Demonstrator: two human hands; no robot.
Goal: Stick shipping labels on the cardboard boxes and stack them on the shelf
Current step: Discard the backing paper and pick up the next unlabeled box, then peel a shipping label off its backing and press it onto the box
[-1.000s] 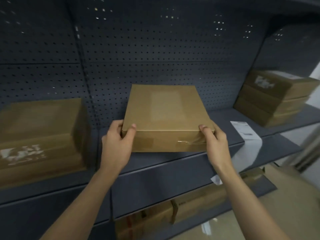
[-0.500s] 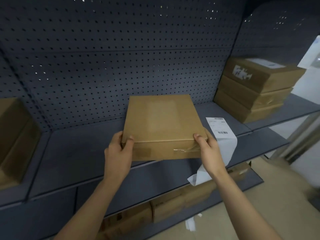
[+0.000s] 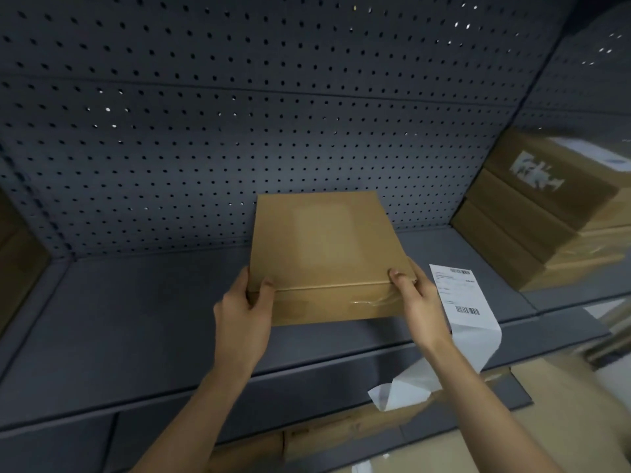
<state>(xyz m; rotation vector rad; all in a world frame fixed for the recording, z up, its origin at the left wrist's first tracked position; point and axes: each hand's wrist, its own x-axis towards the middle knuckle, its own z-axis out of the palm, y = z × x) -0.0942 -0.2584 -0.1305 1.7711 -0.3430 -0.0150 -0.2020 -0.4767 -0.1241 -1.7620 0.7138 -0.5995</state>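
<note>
Head view: left hand (image 3: 244,312) and right hand (image 3: 421,302) grip the cardboard box (image 3: 324,244) by its near corners. Best set it flat (shipping label (image 3: 459,295) lies beside).

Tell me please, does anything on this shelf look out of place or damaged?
Two things. The label strip beside the box lies half off the shelf; its blank tail hangs over the front edge and curls. Wrinkled clear tape sits on the box's front face.
</note>
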